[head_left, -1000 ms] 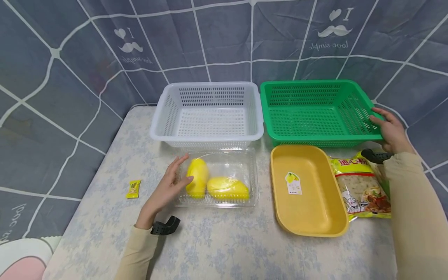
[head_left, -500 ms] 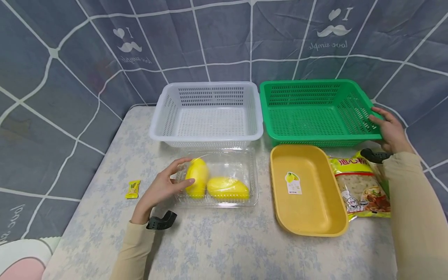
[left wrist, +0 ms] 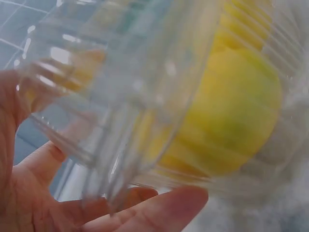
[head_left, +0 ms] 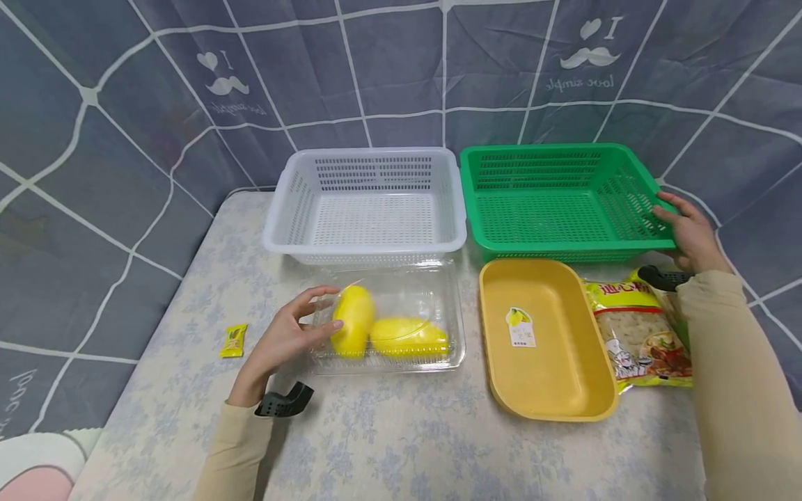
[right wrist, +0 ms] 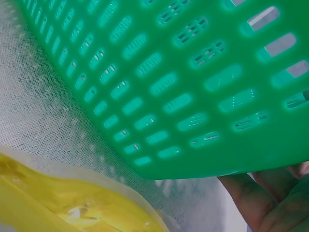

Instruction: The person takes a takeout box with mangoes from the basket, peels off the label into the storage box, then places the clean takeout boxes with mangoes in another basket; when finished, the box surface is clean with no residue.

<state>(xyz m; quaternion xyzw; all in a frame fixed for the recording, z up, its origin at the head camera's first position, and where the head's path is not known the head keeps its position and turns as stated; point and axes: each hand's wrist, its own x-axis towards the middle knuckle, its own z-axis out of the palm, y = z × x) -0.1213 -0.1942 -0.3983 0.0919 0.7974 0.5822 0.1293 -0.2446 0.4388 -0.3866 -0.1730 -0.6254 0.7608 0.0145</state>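
Note:
My left hand grips the left end of a clear plastic clamshell box in the head view. Two yellow mangoes lie inside, one lengthwise by my fingers, the other crosswise. Through the clear wall, the left wrist view shows a mango close up, and fingers under the box's edge. At the far right, my right hand holds the right rim of a green slotted basket. Its fingers lie at the basket's edge in the right wrist view.
A white slotted basket stands left of the green one. In front is a yellow tub with a sticker, beside a pasta bag partly behind my right sleeve. One small yellow packet lies at left.
My left hand has closed from a spread pose onto the box's left end, and the box has shifted slightly. My right hand stays on the green basket's rim.

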